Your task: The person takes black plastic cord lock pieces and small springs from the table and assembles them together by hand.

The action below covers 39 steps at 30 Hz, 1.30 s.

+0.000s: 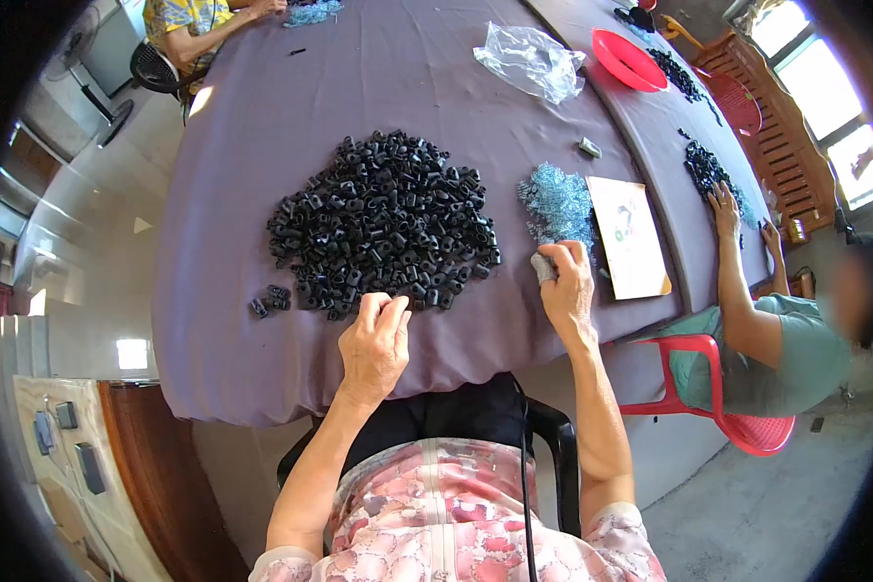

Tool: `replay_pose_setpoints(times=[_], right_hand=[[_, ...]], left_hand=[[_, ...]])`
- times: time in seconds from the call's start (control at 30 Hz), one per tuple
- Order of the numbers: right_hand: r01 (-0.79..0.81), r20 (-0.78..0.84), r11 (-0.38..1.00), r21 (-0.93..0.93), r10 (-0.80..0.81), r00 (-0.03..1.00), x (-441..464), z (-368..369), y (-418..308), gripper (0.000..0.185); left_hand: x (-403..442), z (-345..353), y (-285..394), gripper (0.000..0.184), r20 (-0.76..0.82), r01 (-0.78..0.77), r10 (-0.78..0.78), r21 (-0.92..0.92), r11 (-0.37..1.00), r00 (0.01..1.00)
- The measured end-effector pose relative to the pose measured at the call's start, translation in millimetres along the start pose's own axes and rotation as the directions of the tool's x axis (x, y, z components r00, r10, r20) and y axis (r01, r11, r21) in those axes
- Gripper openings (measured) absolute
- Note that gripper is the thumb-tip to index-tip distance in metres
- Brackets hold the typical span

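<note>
A large heap of small black plastic parts (383, 218) lies on the cloth before me. My left hand (373, 344) is at its front edge, thumb and fingers pinched together; whatever is between the fingertips is too small to make out. My right hand (569, 291) has its fingers curled at the near edge of a pile of small, clear-blue pieces (558, 202). A grey wrap or lump (543, 268) shows at its thumb side, and what the fingertips grip is hidden. Two or three loose black parts (272, 301) lie left of the heap.
A flat card (630, 238) lies right of the blue pile, with a small grey roll (590, 147) behind it. Farther back are a clear plastic bag (531, 60) and a red basin (629, 60). A co-worker (781, 339) sits at right, another (189, 34) at far left.
</note>
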State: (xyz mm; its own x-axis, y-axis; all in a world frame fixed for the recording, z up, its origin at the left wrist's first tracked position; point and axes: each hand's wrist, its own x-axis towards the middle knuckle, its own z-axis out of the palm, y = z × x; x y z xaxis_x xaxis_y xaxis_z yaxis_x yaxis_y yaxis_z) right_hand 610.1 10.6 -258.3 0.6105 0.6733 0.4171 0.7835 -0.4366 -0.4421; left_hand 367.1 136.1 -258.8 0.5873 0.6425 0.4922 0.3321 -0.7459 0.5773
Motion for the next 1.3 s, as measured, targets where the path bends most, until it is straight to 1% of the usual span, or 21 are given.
replay_pose_setpoints(times=[0.07,0.1,0.2,0.23,0.3,0.33,0.37,0.47,0.5,0.6,0.7,0.73,0.8,0.83,0.87,0.9,0.93,0.97,1.03,1.27,1.3], right_hand=[[0.092,0.026,0.994,0.050,-0.094,0.995,0,-2,-2,0.031],[0.130,-0.018,0.987,0.089,-0.129,0.991,-3,0,0,0.029],[-0.081,-0.024,0.980,0.180,0.087,0.996,-2,-4,-4,0.030],[-0.134,0.011,0.975,0.176,0.134,0.991,2,-6,-4,0.029],[-0.063,-0.011,0.992,0.113,0.065,0.998,6,-4,-1,0.030],[-0.025,-0.018,0.996,0.081,0.027,0.999,8,-2,-1,0.030],[-0.033,-0.009,0.997,0.068,0.034,0.999,10,2,-3,0.033],[0.036,0.066,0.998,0.043,-0.038,0.997,13,8,0,0.034],[0.064,0.038,0.997,0.034,-0.065,0.997,13,10,-1,0.034],[0.127,-0.012,0.971,0.202,-0.128,0.992,12,13,8,0.035],[-0.036,0.062,0.886,0.462,0.008,0.998,8,5,15,0.037],[-0.084,0.091,0.840,0.535,0.041,0.995,7,3,17,0.037],[-0.123,0.113,0.825,0.552,0.072,0.991,4,1,24,0.031],[-0.156,0.127,0.802,0.576,0.100,0.987,3,-5,20,0.029],[-0.189,0.144,0.777,0.600,0.128,0.981,2,-7,19,0.027],[-0.129,0.087,0.819,0.558,0.097,0.992,1,-3,26,0.023],[-0.147,0.102,0.812,0.564,0.108,0.989,0,-5,24,0.023],[-0.165,0.118,0.805,0.570,0.118,0.986,0,-9,20,0.024],[-0.228,0.157,0.771,0.595,0.166,0.973,-1,-9,19,0.025],[-0.201,0.116,0.719,0.665,0.167,0.979,-7,-2,25,0.029],[-0.205,0.119,0.707,0.677,0.170,0.978,-7,-1,25,0.031]], left_hand=[[-1,1,-2,0.014,-0.024,-0.024,0.024,-0.003,1.000,0.999],[-2,1,-3,0.014,-0.042,-0.034,0.034,0.000,0.999,0.999],[0,-2,0,0.015,-0.057,-0.071,0.071,0.003,0.998,0.996],[1,-2,3,0.015,-0.049,-0.089,0.089,-0.015,0.996,0.995],[4,0,10,0.014,-0.032,-0.127,0.125,-0.053,0.991,0.992],[6,3,16,0.015,-0.002,-0.133,0.134,-0.117,0.984,0.991],[9,8,26,0.015,0.026,-0.137,0.143,-0.179,0.974,0.989],[19,33,50,0.018,0.129,-0.118,0.175,-0.362,0.925,0.976],[24,43,58,0.022,0.170,-0.106,0.182,-0.381,0.919,0.968],[44,82,73,0.030,0.137,-0.075,0.159,-0.479,0.875,0.978],[65,107,85,0.034,0.151,-0.002,0.086,-0.488,0.873,0.985],[68,116,85,0.035,0.140,-0.018,0.101,-0.500,0.866,0.985],[69,136,82,0.036,0.120,-0.049,0.130,-0.525,0.850,0.984],[70,139,81,0.036,0.050,-0.171,0.219,-0.469,0.866,0.974],[69,142,80,0.036,0.104,-0.106,0.190,-0.535,0.838,0.976],[65,144,77,0.035,0.162,-0.036,0.163,-0.593,0.805,0.973],[64,140,77,0.034,0.223,0.039,0.137,-0.642,0.766,0.965],[63,138,78,0.031,0.270,0.163,0.064,-0.735,0.658,0.961],[62,132,79,0.030,0.313,0.233,0.025,-0.759,0.608,0.950],[62,136,74,0.015,0.322,0.321,-0.081,-0.818,0.478,0.943],[62,137,74,0.010,0.335,0.334,-0.089,-0.807,0.487,0.938]])
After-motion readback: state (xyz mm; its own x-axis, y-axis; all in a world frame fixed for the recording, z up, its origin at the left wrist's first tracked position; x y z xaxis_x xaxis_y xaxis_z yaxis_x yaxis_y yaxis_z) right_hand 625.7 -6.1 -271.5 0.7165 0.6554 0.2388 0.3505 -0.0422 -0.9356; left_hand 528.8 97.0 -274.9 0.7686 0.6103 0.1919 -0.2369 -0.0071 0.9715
